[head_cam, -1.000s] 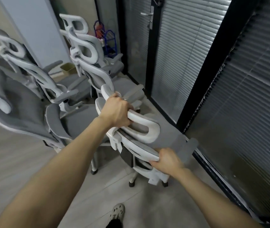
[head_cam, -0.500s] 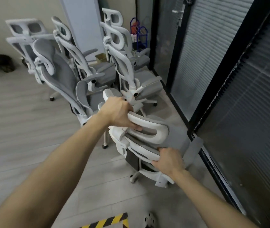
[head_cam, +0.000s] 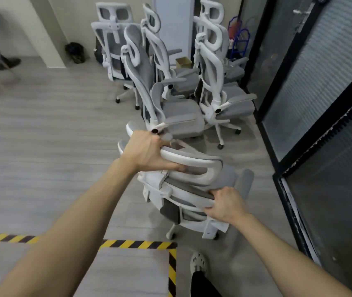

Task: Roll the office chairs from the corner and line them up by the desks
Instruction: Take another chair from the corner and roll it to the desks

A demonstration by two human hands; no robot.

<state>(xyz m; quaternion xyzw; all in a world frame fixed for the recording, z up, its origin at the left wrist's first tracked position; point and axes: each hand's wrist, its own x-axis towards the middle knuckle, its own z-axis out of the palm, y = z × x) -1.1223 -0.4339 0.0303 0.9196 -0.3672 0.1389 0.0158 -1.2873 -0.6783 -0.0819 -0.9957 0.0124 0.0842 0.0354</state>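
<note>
Chair (head_cam: pixel 160 196): centre, near the others (head_cam: pixel 177 112) at 12 o'clock; probably rolls easily, top-heavy
Left hand (head_cam: pixel 149 153): fingers wrap the headrest (head_cam: pixel 194 160)
Right hand (head_cam: pixel 226 205): fingers clamp the backrest (head_cam: pixel 188 197) rim
Hold: stiff frame, not mesh

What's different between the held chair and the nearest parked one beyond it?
The held chair is gripped by the left hand and the right hand; the parked chair is untouched. The held chair shows its back; the parked chair shows its side, crowded among other chairs. Both have white frames and grey mesh.
</note>
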